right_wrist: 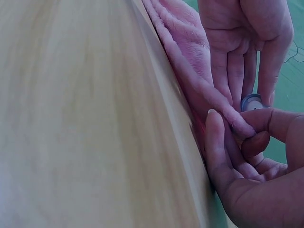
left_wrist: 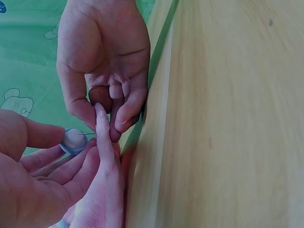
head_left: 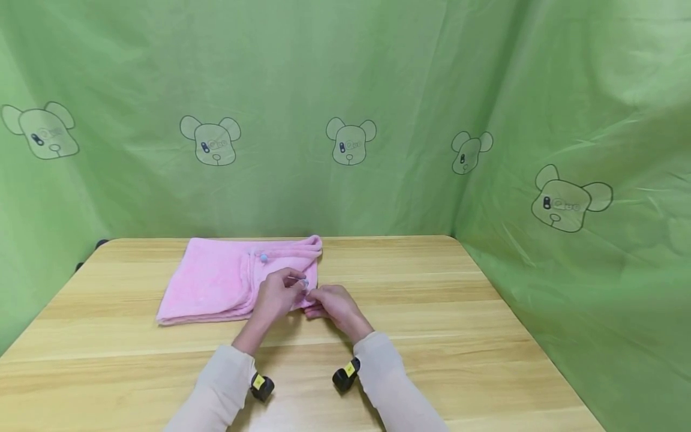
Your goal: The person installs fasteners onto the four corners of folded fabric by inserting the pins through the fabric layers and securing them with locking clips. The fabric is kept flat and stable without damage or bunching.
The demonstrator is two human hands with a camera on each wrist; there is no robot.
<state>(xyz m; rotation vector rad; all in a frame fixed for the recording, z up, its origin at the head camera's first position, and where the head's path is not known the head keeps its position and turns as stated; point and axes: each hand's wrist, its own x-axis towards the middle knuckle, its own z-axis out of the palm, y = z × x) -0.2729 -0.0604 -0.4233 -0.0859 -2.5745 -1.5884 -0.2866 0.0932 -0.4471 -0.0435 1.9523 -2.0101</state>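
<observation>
A folded pink fleecy cloth (head_left: 210,276) lies on the wooden table. My left hand (head_left: 278,294) is over its near right part, pinching a round blue-rimmed button pin (left_wrist: 74,141) between thumb and fingers. In the left wrist view, its thin metal pin points at the raised cloth edge; whether the tip enters the fabric I cannot tell. My right hand (head_left: 337,307) grips that edge (right_wrist: 240,124) between thumb and fingers, right beside the left hand. Another small blue button (head_left: 264,258) sits on the cloth farther back.
The wooden table (head_left: 421,300) extends to the right and toward me. Green curtains (head_left: 281,60) with printed bear faces hang behind it and along both sides. A black wrist camera (head_left: 262,387) is on the left sleeve, another camera (head_left: 345,376) on the right.
</observation>
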